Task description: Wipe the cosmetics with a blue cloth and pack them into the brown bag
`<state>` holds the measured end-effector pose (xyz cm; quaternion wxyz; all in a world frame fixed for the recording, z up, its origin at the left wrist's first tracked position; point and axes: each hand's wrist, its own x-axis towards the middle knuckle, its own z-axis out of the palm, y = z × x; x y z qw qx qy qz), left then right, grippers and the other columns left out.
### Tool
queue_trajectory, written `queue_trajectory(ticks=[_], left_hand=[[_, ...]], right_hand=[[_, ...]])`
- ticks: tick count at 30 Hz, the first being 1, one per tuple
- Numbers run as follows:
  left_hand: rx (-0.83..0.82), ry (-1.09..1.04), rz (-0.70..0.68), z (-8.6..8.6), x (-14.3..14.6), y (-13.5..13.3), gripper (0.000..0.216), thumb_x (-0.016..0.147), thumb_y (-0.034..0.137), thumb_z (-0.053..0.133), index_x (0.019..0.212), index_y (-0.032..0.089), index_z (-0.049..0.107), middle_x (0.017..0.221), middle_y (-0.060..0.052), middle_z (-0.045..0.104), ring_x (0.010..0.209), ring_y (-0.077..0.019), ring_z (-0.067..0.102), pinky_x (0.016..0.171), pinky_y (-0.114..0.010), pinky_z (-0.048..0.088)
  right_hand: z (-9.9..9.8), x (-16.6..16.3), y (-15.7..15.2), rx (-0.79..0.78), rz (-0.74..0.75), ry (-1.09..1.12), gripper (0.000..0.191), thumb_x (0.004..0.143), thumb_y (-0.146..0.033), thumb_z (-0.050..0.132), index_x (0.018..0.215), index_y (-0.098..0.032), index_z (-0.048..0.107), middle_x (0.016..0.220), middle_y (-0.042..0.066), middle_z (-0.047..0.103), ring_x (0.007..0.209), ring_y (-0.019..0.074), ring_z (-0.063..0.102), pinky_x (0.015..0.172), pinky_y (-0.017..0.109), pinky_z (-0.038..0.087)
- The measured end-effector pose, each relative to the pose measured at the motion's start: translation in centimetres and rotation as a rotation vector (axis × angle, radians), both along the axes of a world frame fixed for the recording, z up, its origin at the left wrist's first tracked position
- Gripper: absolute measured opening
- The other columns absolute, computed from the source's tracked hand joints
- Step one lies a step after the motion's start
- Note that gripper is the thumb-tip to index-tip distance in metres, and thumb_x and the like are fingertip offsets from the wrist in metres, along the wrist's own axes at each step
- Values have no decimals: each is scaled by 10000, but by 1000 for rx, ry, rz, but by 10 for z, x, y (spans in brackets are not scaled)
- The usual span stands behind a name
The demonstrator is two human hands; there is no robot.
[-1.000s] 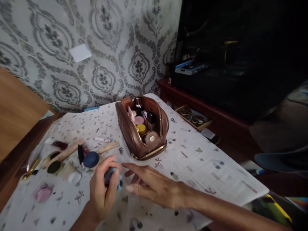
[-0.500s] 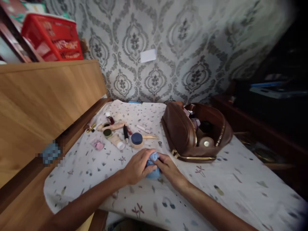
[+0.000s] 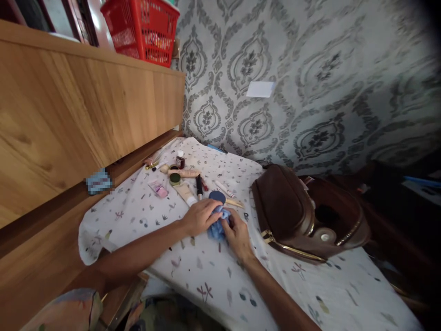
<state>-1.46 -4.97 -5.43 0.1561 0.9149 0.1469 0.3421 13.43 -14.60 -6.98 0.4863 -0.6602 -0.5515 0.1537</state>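
Both my hands grip a crumpled blue cloth (image 3: pixel 217 231) above the patterned white sheet (image 3: pixel 234 280). My left hand (image 3: pixel 202 216) pinches it from the left, and my right hand (image 3: pixel 238 233) has its fingers closed on the other side. Whether something is wrapped inside the cloth I cannot tell. Just behind my left hand stands a jar with a dark blue lid (image 3: pixel 217 197), partly covered by my fingers. A beige tube with a white cap (image 3: pixel 185 194) lies to its left, beside a black tube (image 3: pixel 199 186).
An unzipped brown leather bag (image 3: pixel 282 202) stands at the right. Farther left lie a green-lidded jar (image 3: pixel 174 179), a pink packet (image 3: pixel 158 189) and a small dark red bottle (image 3: pixel 180 161). Wooden furniture (image 3: pixel 138 101) borders the left, with a red basket (image 3: pixel 151 32) on top.
The view has swung left, so things appear shifted to the right. In my hands the blue cloth looks looser and more crumpled, and both hands still hold it.
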Motion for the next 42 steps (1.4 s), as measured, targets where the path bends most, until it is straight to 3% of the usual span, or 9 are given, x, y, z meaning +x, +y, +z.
queue_trajectory(ticks=[6,11,15,18,24,29,35,39,42], left_hand=[[177,180,272,0,-2,27,284,1033,222,372,1110,164,639,1031,-98,677,1023,-248,579,924,-401,466],[195,224,333,-9,-6,41,260,1000,251,468,1152,169,663,1120,-123,650,1112,-288,520,945,-453,407],[206,265,352,-15,-7,43,309,995,366,516,1216,212,666,1170,-123,625,1149,-298,503,970,-473,380],[211,292,377,-17,-7,45,265,979,316,529,1147,195,694,1157,-133,614,1139,-301,503,973,-475,381],[210,308,422,-16,-6,46,242,945,252,534,1113,174,689,1138,-149,601,1122,-316,500,974,-496,400],[211,312,408,-16,-5,46,227,934,255,543,1100,175,675,1169,-150,592,1128,-323,501,972,-511,418],[172,290,379,-17,-4,47,278,929,205,517,1169,143,642,1195,-178,589,1155,-344,509,1012,-550,413],[106,194,228,-13,1,40,554,852,85,515,1398,177,511,1319,-163,560,1243,-316,493,1073,-519,412],[110,96,83,-7,4,30,579,879,58,438,1430,219,511,1415,-142,526,1325,-295,462,1128,-509,383]], right_hand=[[-8,6,-2,-25,43,-45,396,919,-367,456,1182,-151,658,904,60,716,779,223,624,750,335,504],[-9,3,0,28,92,-88,384,860,-276,482,1148,-148,701,1101,117,722,1007,259,659,909,375,506],[-2,-2,-4,-30,111,-139,402,876,-289,509,1203,-166,707,1045,93,683,924,223,655,854,339,511],[2,-6,-8,-52,116,-151,436,933,-419,515,1225,-161,710,1042,97,658,936,229,654,865,348,506],[-2,-3,-5,-18,111,-157,449,994,-415,416,1019,-148,776,993,122,655,906,237,661,828,362,501],[2,4,-4,-36,97,-142,368,954,-376,489,1125,-175,745,1047,109,672,954,236,664,872,364,511],[7,3,-5,-17,4,-60,455,970,-498,480,1220,-164,661,1133,119,700,1012,258,650,920,399,505],[2,10,-3,44,-54,-17,420,1017,-432,381,1154,-169,677,1122,119,718,1055,254,651,959,405,495],[2,19,1,-50,-140,-111,365,985,-300,398,1178,-136,660,1146,138,708,974,247,668,896,398,524]])
